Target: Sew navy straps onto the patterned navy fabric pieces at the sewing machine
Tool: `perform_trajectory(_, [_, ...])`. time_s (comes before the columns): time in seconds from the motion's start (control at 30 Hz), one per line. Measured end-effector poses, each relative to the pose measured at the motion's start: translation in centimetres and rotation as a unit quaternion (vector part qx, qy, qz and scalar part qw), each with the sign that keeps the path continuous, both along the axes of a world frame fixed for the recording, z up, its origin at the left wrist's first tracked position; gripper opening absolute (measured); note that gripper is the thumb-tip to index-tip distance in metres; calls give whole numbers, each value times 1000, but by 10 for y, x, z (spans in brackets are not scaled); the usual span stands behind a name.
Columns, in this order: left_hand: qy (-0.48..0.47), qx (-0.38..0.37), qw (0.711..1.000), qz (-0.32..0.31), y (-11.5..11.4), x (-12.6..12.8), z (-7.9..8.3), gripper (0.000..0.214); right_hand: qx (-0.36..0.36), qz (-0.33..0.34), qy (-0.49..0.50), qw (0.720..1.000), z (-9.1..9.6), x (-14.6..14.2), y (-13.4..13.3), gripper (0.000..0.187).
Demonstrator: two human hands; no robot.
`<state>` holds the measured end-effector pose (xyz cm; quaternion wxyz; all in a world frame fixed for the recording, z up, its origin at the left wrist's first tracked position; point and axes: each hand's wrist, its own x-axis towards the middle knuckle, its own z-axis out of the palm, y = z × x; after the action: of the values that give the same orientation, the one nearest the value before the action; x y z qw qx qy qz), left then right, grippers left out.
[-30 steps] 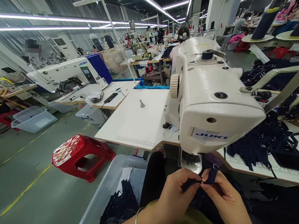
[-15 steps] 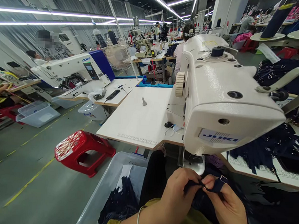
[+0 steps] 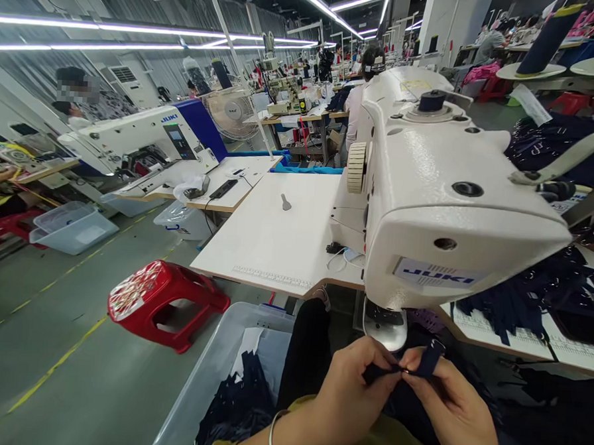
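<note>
My left hand (image 3: 350,391) and my right hand (image 3: 449,406) meet low in the frame, just below the head of a white Juki sewing machine (image 3: 442,197). Both pinch a narrow navy strap (image 3: 421,365) between thumb and fingers. The strap's free end sticks up past my right fingertips. A silver bangle circles my left wrist. The machine's needle area is hidden behind its front end.
The white sewing table (image 3: 276,235) stretches left of the machine. A pile of navy straps (image 3: 527,294) lies on its right side. A clear bin (image 3: 228,391) with dark pieces stands at my left knee, a red stool (image 3: 161,298) beyond it. Other workstations and people fill the hall.
The hands stay together on the strap; my right fingers have shifted along it, and the strap end now points upward. The view has barely moved.
</note>
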<state>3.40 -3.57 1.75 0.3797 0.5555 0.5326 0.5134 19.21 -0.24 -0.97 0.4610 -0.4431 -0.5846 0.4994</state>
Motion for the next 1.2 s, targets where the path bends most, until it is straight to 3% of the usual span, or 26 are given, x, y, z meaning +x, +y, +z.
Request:
perform_trajectory(0.13, [29,-82,996,-1,0,-2,3,14,-50,49,-73,995,5,4,9,21])
perform_trajectory(0.2, [84,-75,994,8,2,-5,3,19,-52,43,-105,992,10,3,17,25])
perform_trajectory(0.3, [218,31,972,84,6,-12,0,21,-23,13,-155,988,18,-4,27,26])
perform_trajectory(0.4, [370,202,886,196,7,-19,-4,27,16,-9,-181,983,20,-12,33,25])
perform_trajectory(0.43, [412,251,855,192,8,-21,-5,30,28,-14,-185,982,18,-14,34,25])
perform_trajectory(0.5, [474,303,819,111,8,-25,-7,31,45,-24,-183,982,15,-16,36,23])
perform_trajectory(0.57, [508,295,809,5,9,-28,-9,31,49,-32,-168,984,11,-17,39,22])
perform_trajectory(0.67, [522,269,807,-62,13,-34,-11,31,-1,-12,-108,994,9,-17,46,24])
perform_trajectory(0.77, [526,259,806,-85,16,-39,-9,35,-91,41,-11,995,10,-17,52,36])
perform_trajectory(0.87, [540,244,800,-91,17,-39,-4,40,-127,49,10,991,10,-14,54,45])
perform_trajectory(1.2, [548,257,791,-87,19,-39,-2,35,-41,13,-101,994,13,-8,63,31])
